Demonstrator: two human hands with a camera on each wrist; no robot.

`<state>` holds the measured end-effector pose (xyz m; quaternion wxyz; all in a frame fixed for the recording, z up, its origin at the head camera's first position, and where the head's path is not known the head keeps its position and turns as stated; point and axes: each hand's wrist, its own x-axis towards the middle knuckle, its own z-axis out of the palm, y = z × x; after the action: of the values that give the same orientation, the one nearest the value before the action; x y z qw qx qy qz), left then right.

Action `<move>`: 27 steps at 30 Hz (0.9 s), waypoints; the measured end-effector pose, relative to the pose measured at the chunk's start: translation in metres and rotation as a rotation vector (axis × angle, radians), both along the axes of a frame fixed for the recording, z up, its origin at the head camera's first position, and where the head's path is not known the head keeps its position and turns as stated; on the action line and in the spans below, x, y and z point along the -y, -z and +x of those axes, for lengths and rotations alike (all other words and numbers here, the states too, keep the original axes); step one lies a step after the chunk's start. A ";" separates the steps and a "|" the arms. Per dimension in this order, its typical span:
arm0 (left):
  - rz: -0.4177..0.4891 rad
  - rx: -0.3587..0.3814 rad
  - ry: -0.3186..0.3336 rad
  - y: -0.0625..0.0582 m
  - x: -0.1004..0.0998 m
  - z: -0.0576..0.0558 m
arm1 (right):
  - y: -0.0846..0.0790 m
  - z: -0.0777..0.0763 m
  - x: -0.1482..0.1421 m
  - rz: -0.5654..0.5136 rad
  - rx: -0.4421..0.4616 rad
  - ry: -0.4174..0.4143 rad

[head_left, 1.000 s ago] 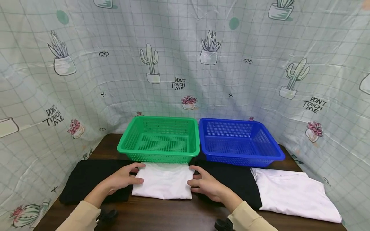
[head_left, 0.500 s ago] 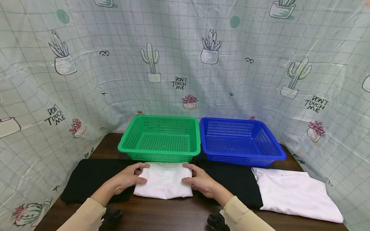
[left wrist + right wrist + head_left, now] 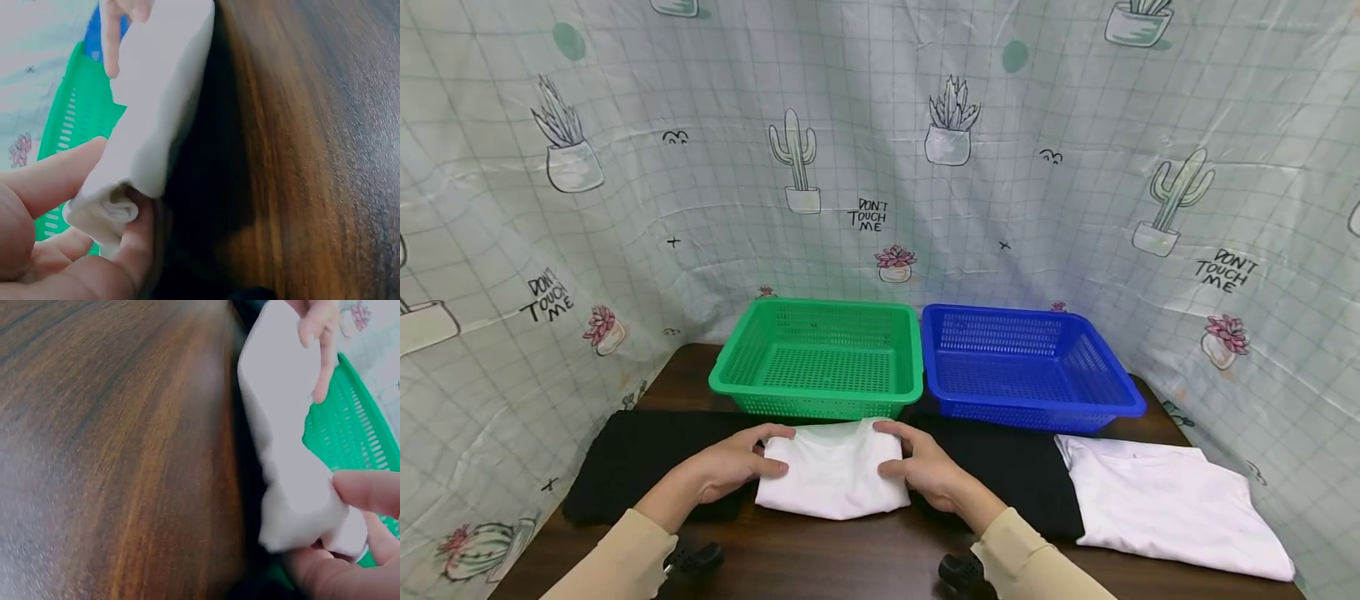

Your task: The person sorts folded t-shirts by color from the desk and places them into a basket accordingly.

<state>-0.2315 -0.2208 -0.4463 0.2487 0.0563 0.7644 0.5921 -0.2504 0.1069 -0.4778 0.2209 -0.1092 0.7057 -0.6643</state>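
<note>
Two cream sleeves (image 3: 617,558) reached over the near side of a dark wood-grain table (image 3: 827,567), a black device (image 3: 696,560) showing by each cuff. The left hand (image 3: 733,462), partly curled, pinched one end of a folded white shirt (image 3: 833,479) between thumb and fingers; the right hand (image 3: 925,467) pinched the other end likewise. The shirt sat between them, just in front of the green basket; whether it had wholly left the table could not be told. A second earlier it had lain flat and wider, with the hands farther apart; now it was bunched narrower and its near edge bowed.

A folded black cloth (image 3: 640,467) lay to the left, another black cloth (image 3: 1000,475) to the right, and beyond that a second white shirt (image 3: 1172,508), all unmoved. Behind stood a green plastic basket (image 3: 820,406) and, just right of it, a blue plastic basket (image 3: 1030,416).

Farthest back, a checked curtain (image 3: 722,192) printed with potted cacti read "DON'T TOUCH ME" (image 3: 870,215) three times: left, middle and right.
</note>
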 end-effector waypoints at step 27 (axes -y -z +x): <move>0.149 -0.203 0.029 -0.101 0.026 0.000 | -0.094 -0.017 -0.014 -0.159 -0.054 -0.123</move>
<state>-0.2314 -0.2465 -0.3453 0.1739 0.1453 0.7387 0.6348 -0.2674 0.1210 -0.3835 0.2329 -0.1875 0.6483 -0.7002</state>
